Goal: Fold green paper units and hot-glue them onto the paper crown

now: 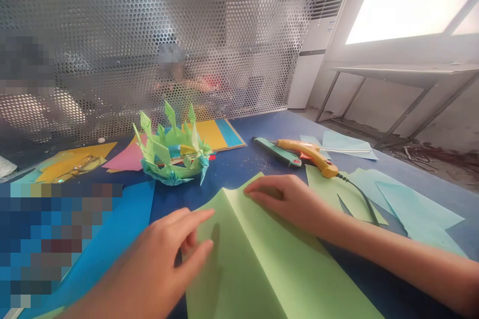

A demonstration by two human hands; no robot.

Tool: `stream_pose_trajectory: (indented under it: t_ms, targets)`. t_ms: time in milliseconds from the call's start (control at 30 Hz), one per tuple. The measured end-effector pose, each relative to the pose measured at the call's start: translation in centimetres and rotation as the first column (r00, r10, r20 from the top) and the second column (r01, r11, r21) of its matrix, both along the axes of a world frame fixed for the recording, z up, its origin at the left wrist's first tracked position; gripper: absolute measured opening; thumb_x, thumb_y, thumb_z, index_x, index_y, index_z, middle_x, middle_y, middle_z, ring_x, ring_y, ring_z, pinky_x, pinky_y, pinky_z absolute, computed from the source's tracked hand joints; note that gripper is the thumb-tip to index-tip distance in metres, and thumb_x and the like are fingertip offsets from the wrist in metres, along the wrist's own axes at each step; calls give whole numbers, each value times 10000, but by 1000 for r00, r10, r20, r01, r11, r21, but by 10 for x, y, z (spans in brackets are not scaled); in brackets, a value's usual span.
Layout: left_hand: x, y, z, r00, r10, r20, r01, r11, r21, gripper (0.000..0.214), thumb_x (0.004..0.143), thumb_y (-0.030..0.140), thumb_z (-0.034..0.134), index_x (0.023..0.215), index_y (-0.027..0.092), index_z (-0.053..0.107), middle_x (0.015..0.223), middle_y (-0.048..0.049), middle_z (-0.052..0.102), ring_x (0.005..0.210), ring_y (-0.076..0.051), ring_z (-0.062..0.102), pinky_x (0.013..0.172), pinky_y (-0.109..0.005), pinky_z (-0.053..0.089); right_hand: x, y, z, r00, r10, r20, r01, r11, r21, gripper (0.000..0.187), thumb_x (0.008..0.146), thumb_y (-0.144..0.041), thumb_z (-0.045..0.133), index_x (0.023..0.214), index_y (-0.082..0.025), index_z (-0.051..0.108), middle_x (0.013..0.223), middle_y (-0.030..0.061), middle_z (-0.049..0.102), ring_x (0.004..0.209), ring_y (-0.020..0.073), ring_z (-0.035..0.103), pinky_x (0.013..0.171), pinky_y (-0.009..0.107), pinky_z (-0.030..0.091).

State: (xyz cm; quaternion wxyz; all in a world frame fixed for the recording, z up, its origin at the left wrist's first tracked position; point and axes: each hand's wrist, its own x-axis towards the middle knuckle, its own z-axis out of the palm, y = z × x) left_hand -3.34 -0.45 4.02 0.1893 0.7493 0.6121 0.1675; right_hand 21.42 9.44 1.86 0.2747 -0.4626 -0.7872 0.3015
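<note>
A large sheet of light green paper point(239, 259) lies in front of me, with a raised crease running lengthwise down it. My right hand point(288, 197) is at its far edge, right of the crease, thumb and fingertips closed together on the paper. Over the sheet's left side hovers my left hand point(168, 244), thumb and index finger apart and nothing between them. Beyond both hands stands a ring of folded green paper points point(168, 154) on a light blue folded base.
A green utility knife point(277, 151) and a yellow hot glue gun point(310, 152) with a cord lie at the back right. Pale blue paper pieces point(415, 204) spread to the right. Blue sheets point(123, 229), yellow paper point(71, 159) and glasses point(80, 167) are left. A perforated metal screen point(224, 35) rises behind.
</note>
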Motion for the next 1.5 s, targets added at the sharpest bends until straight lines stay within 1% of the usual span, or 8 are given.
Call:
stream_pose_trajectory:
  t_ms: [133, 333, 400, 633, 867, 1067, 1233, 1500]
  targets:
    - [2, 3, -14, 976, -214, -38, 213, 976, -41, 662, 1013, 552, 389, 1572, 198, 405, 1643, -114, 404, 1506, -347, 362, 1154, -522, 419, -3, -9, 1, 998, 50, 47, -52, 997, 49, 235, 879, -302, 585, 920, -236, 807, 622, -13, 694, 526, 157, 554, 559, 288, 460]
    - [-6, 0, -28, 929, -353, -113, 360, 932, 49, 905, 1013, 581, 461, 1593, 391, -207, 1730, -22, 16, 1570, -288, 106, 1205, -578, 263, 0, -3, -6, 997, 29, 66, -37, 992, 124, 266, 899, -307, 574, 1010, -237, 806, 872, 51, 775, 733, 220, 693, 713, 343, 551]
    - [-7, 0, -36, 931, -349, -111, 360, 928, 96, 947, 1001, 597, 474, 1569, 410, -260, 1731, -28, 6, 1567, -299, 99, 1205, -588, 255, 0, 1, -10, 997, 12, 72, -22, 989, 144, 266, 898, -316, 585, 1025, -242, 808, 877, 59, 757, 768, 239, 701, 760, 379, 564]
    - [-13, 8, -68, 939, -317, -133, 332, 937, 111, 881, 957, 674, 479, 1637, 381, 2, 1708, -19, 227, 1544, -338, 261, 1188, -633, 291, -5, 0, -8, 992, 18, 122, -34, 991, 132, 259, 878, -279, 621, 1036, -245, 824, 849, 65, 756, 805, 265, 716, 809, 404, 563]
    - [-12, 9, -56, 953, -240, -184, 260, 961, 94, 742, 977, 675, 417, 1594, 267, 348, 1636, -44, 423, 1492, -344, 390, 1185, -615, 351, -5, -6, -3, 987, -33, 156, 23, 998, 61, 288, 899, -276, 566, 978, -235, 840, 593, 12, 674, 499, 182, 585, 525, 301, 481]
    - [-7, 12, -60, 948, -202, -246, 242, 960, 144, 634, 1030, 591, 361, 1560, 246, 413, 1555, -101, 537, 1420, -356, 472, 1115, -616, 458, -5, -10, 1, 984, -20, 176, 19, 1000, 4, 288, 889, -299, 575, 974, -251, 846, 499, -20, 572, 439, 156, 481, 422, 268, 355]
    - [-5, 12, -65, 948, -181, -261, 230, 958, 172, 519, 1075, 369, 253, 1549, 248, 427, 1492, -132, 576, 1356, -338, 522, 1054, -603, 519, -6, -12, 1, 978, -32, 207, 40, 999, -36, 310, 882, -308, 572, 1006, -236, 847, 531, -14, 585, 460, 150, 475, 437, 258, 344]
    - [-4, 12, -58, 941, -209, -266, 257, 953, 163, 502, 1076, 316, 274, 1560, 251, 392, 1464, -120, 564, 1320, -315, 513, 1049, -594, 525, -7, -21, -3, 964, -61, 258, 78, 995, -56, 385, 887, -296, 506, 1085, -245, 832, 501, -16, 564, 435, 157, 452, 455, 264, 353]
